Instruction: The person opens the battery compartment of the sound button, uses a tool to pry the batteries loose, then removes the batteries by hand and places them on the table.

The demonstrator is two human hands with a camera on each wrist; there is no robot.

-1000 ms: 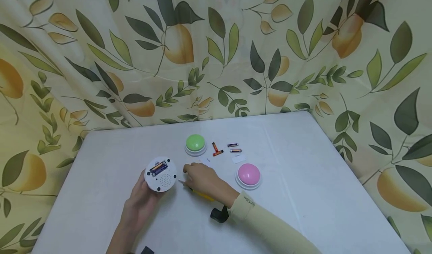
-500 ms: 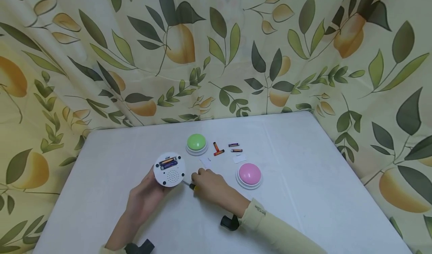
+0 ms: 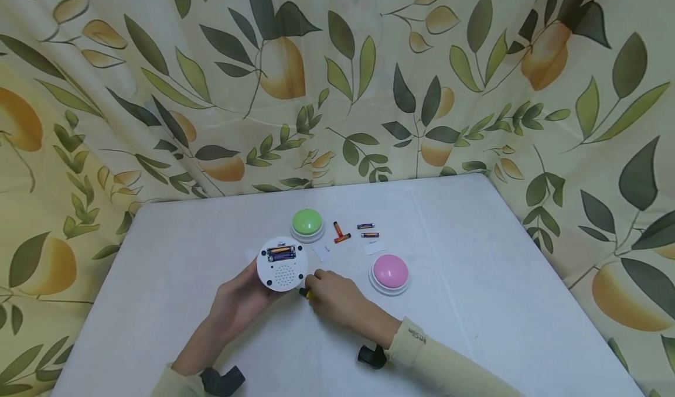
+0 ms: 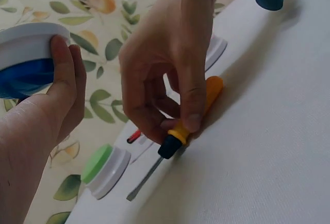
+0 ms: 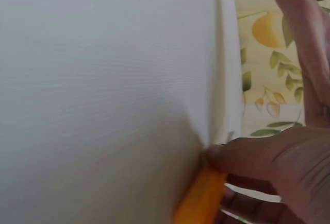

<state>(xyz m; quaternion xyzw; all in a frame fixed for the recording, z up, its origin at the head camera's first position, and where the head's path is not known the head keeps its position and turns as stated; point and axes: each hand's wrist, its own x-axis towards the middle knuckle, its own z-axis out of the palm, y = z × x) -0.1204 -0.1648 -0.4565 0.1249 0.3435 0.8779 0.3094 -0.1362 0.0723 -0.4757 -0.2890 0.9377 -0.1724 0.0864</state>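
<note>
My left hand (image 3: pixel 239 300) holds a round white push-button device (image 3: pixel 285 276) bottom up, its underside facing the head camera. Two batteries (image 3: pixel 282 253) lie in its uncovered compartment, above a patch of small speaker holes. A blue dome (image 4: pixel 28 80) shows on its lower side in the left wrist view. My right hand (image 3: pixel 337 300) pinches a screwdriver (image 4: pixel 170 147) with an orange-yellow handle and a black collar, just right of the device. Its flat-tipped metal shaft (image 4: pixel 144 179) points away from the fingers, over the white table.
A green button (image 3: pixel 307 222) stands behind the device, a pink button (image 3: pixel 390 271) to the right. Two red-orange batteries (image 3: pixel 341 238), two dark ones (image 3: pixel 370 235) and white pieces (image 3: pixel 374 246) lie between them on the white table (image 3: pixel 474 303). A patterned curtain (image 3: pixel 364 122) surrounds it.
My left hand has carried the device rightward and slightly up, close to the right hand. My right hand has shifted slightly right and down with the screwdriver; the handle below it is now hidden.
</note>
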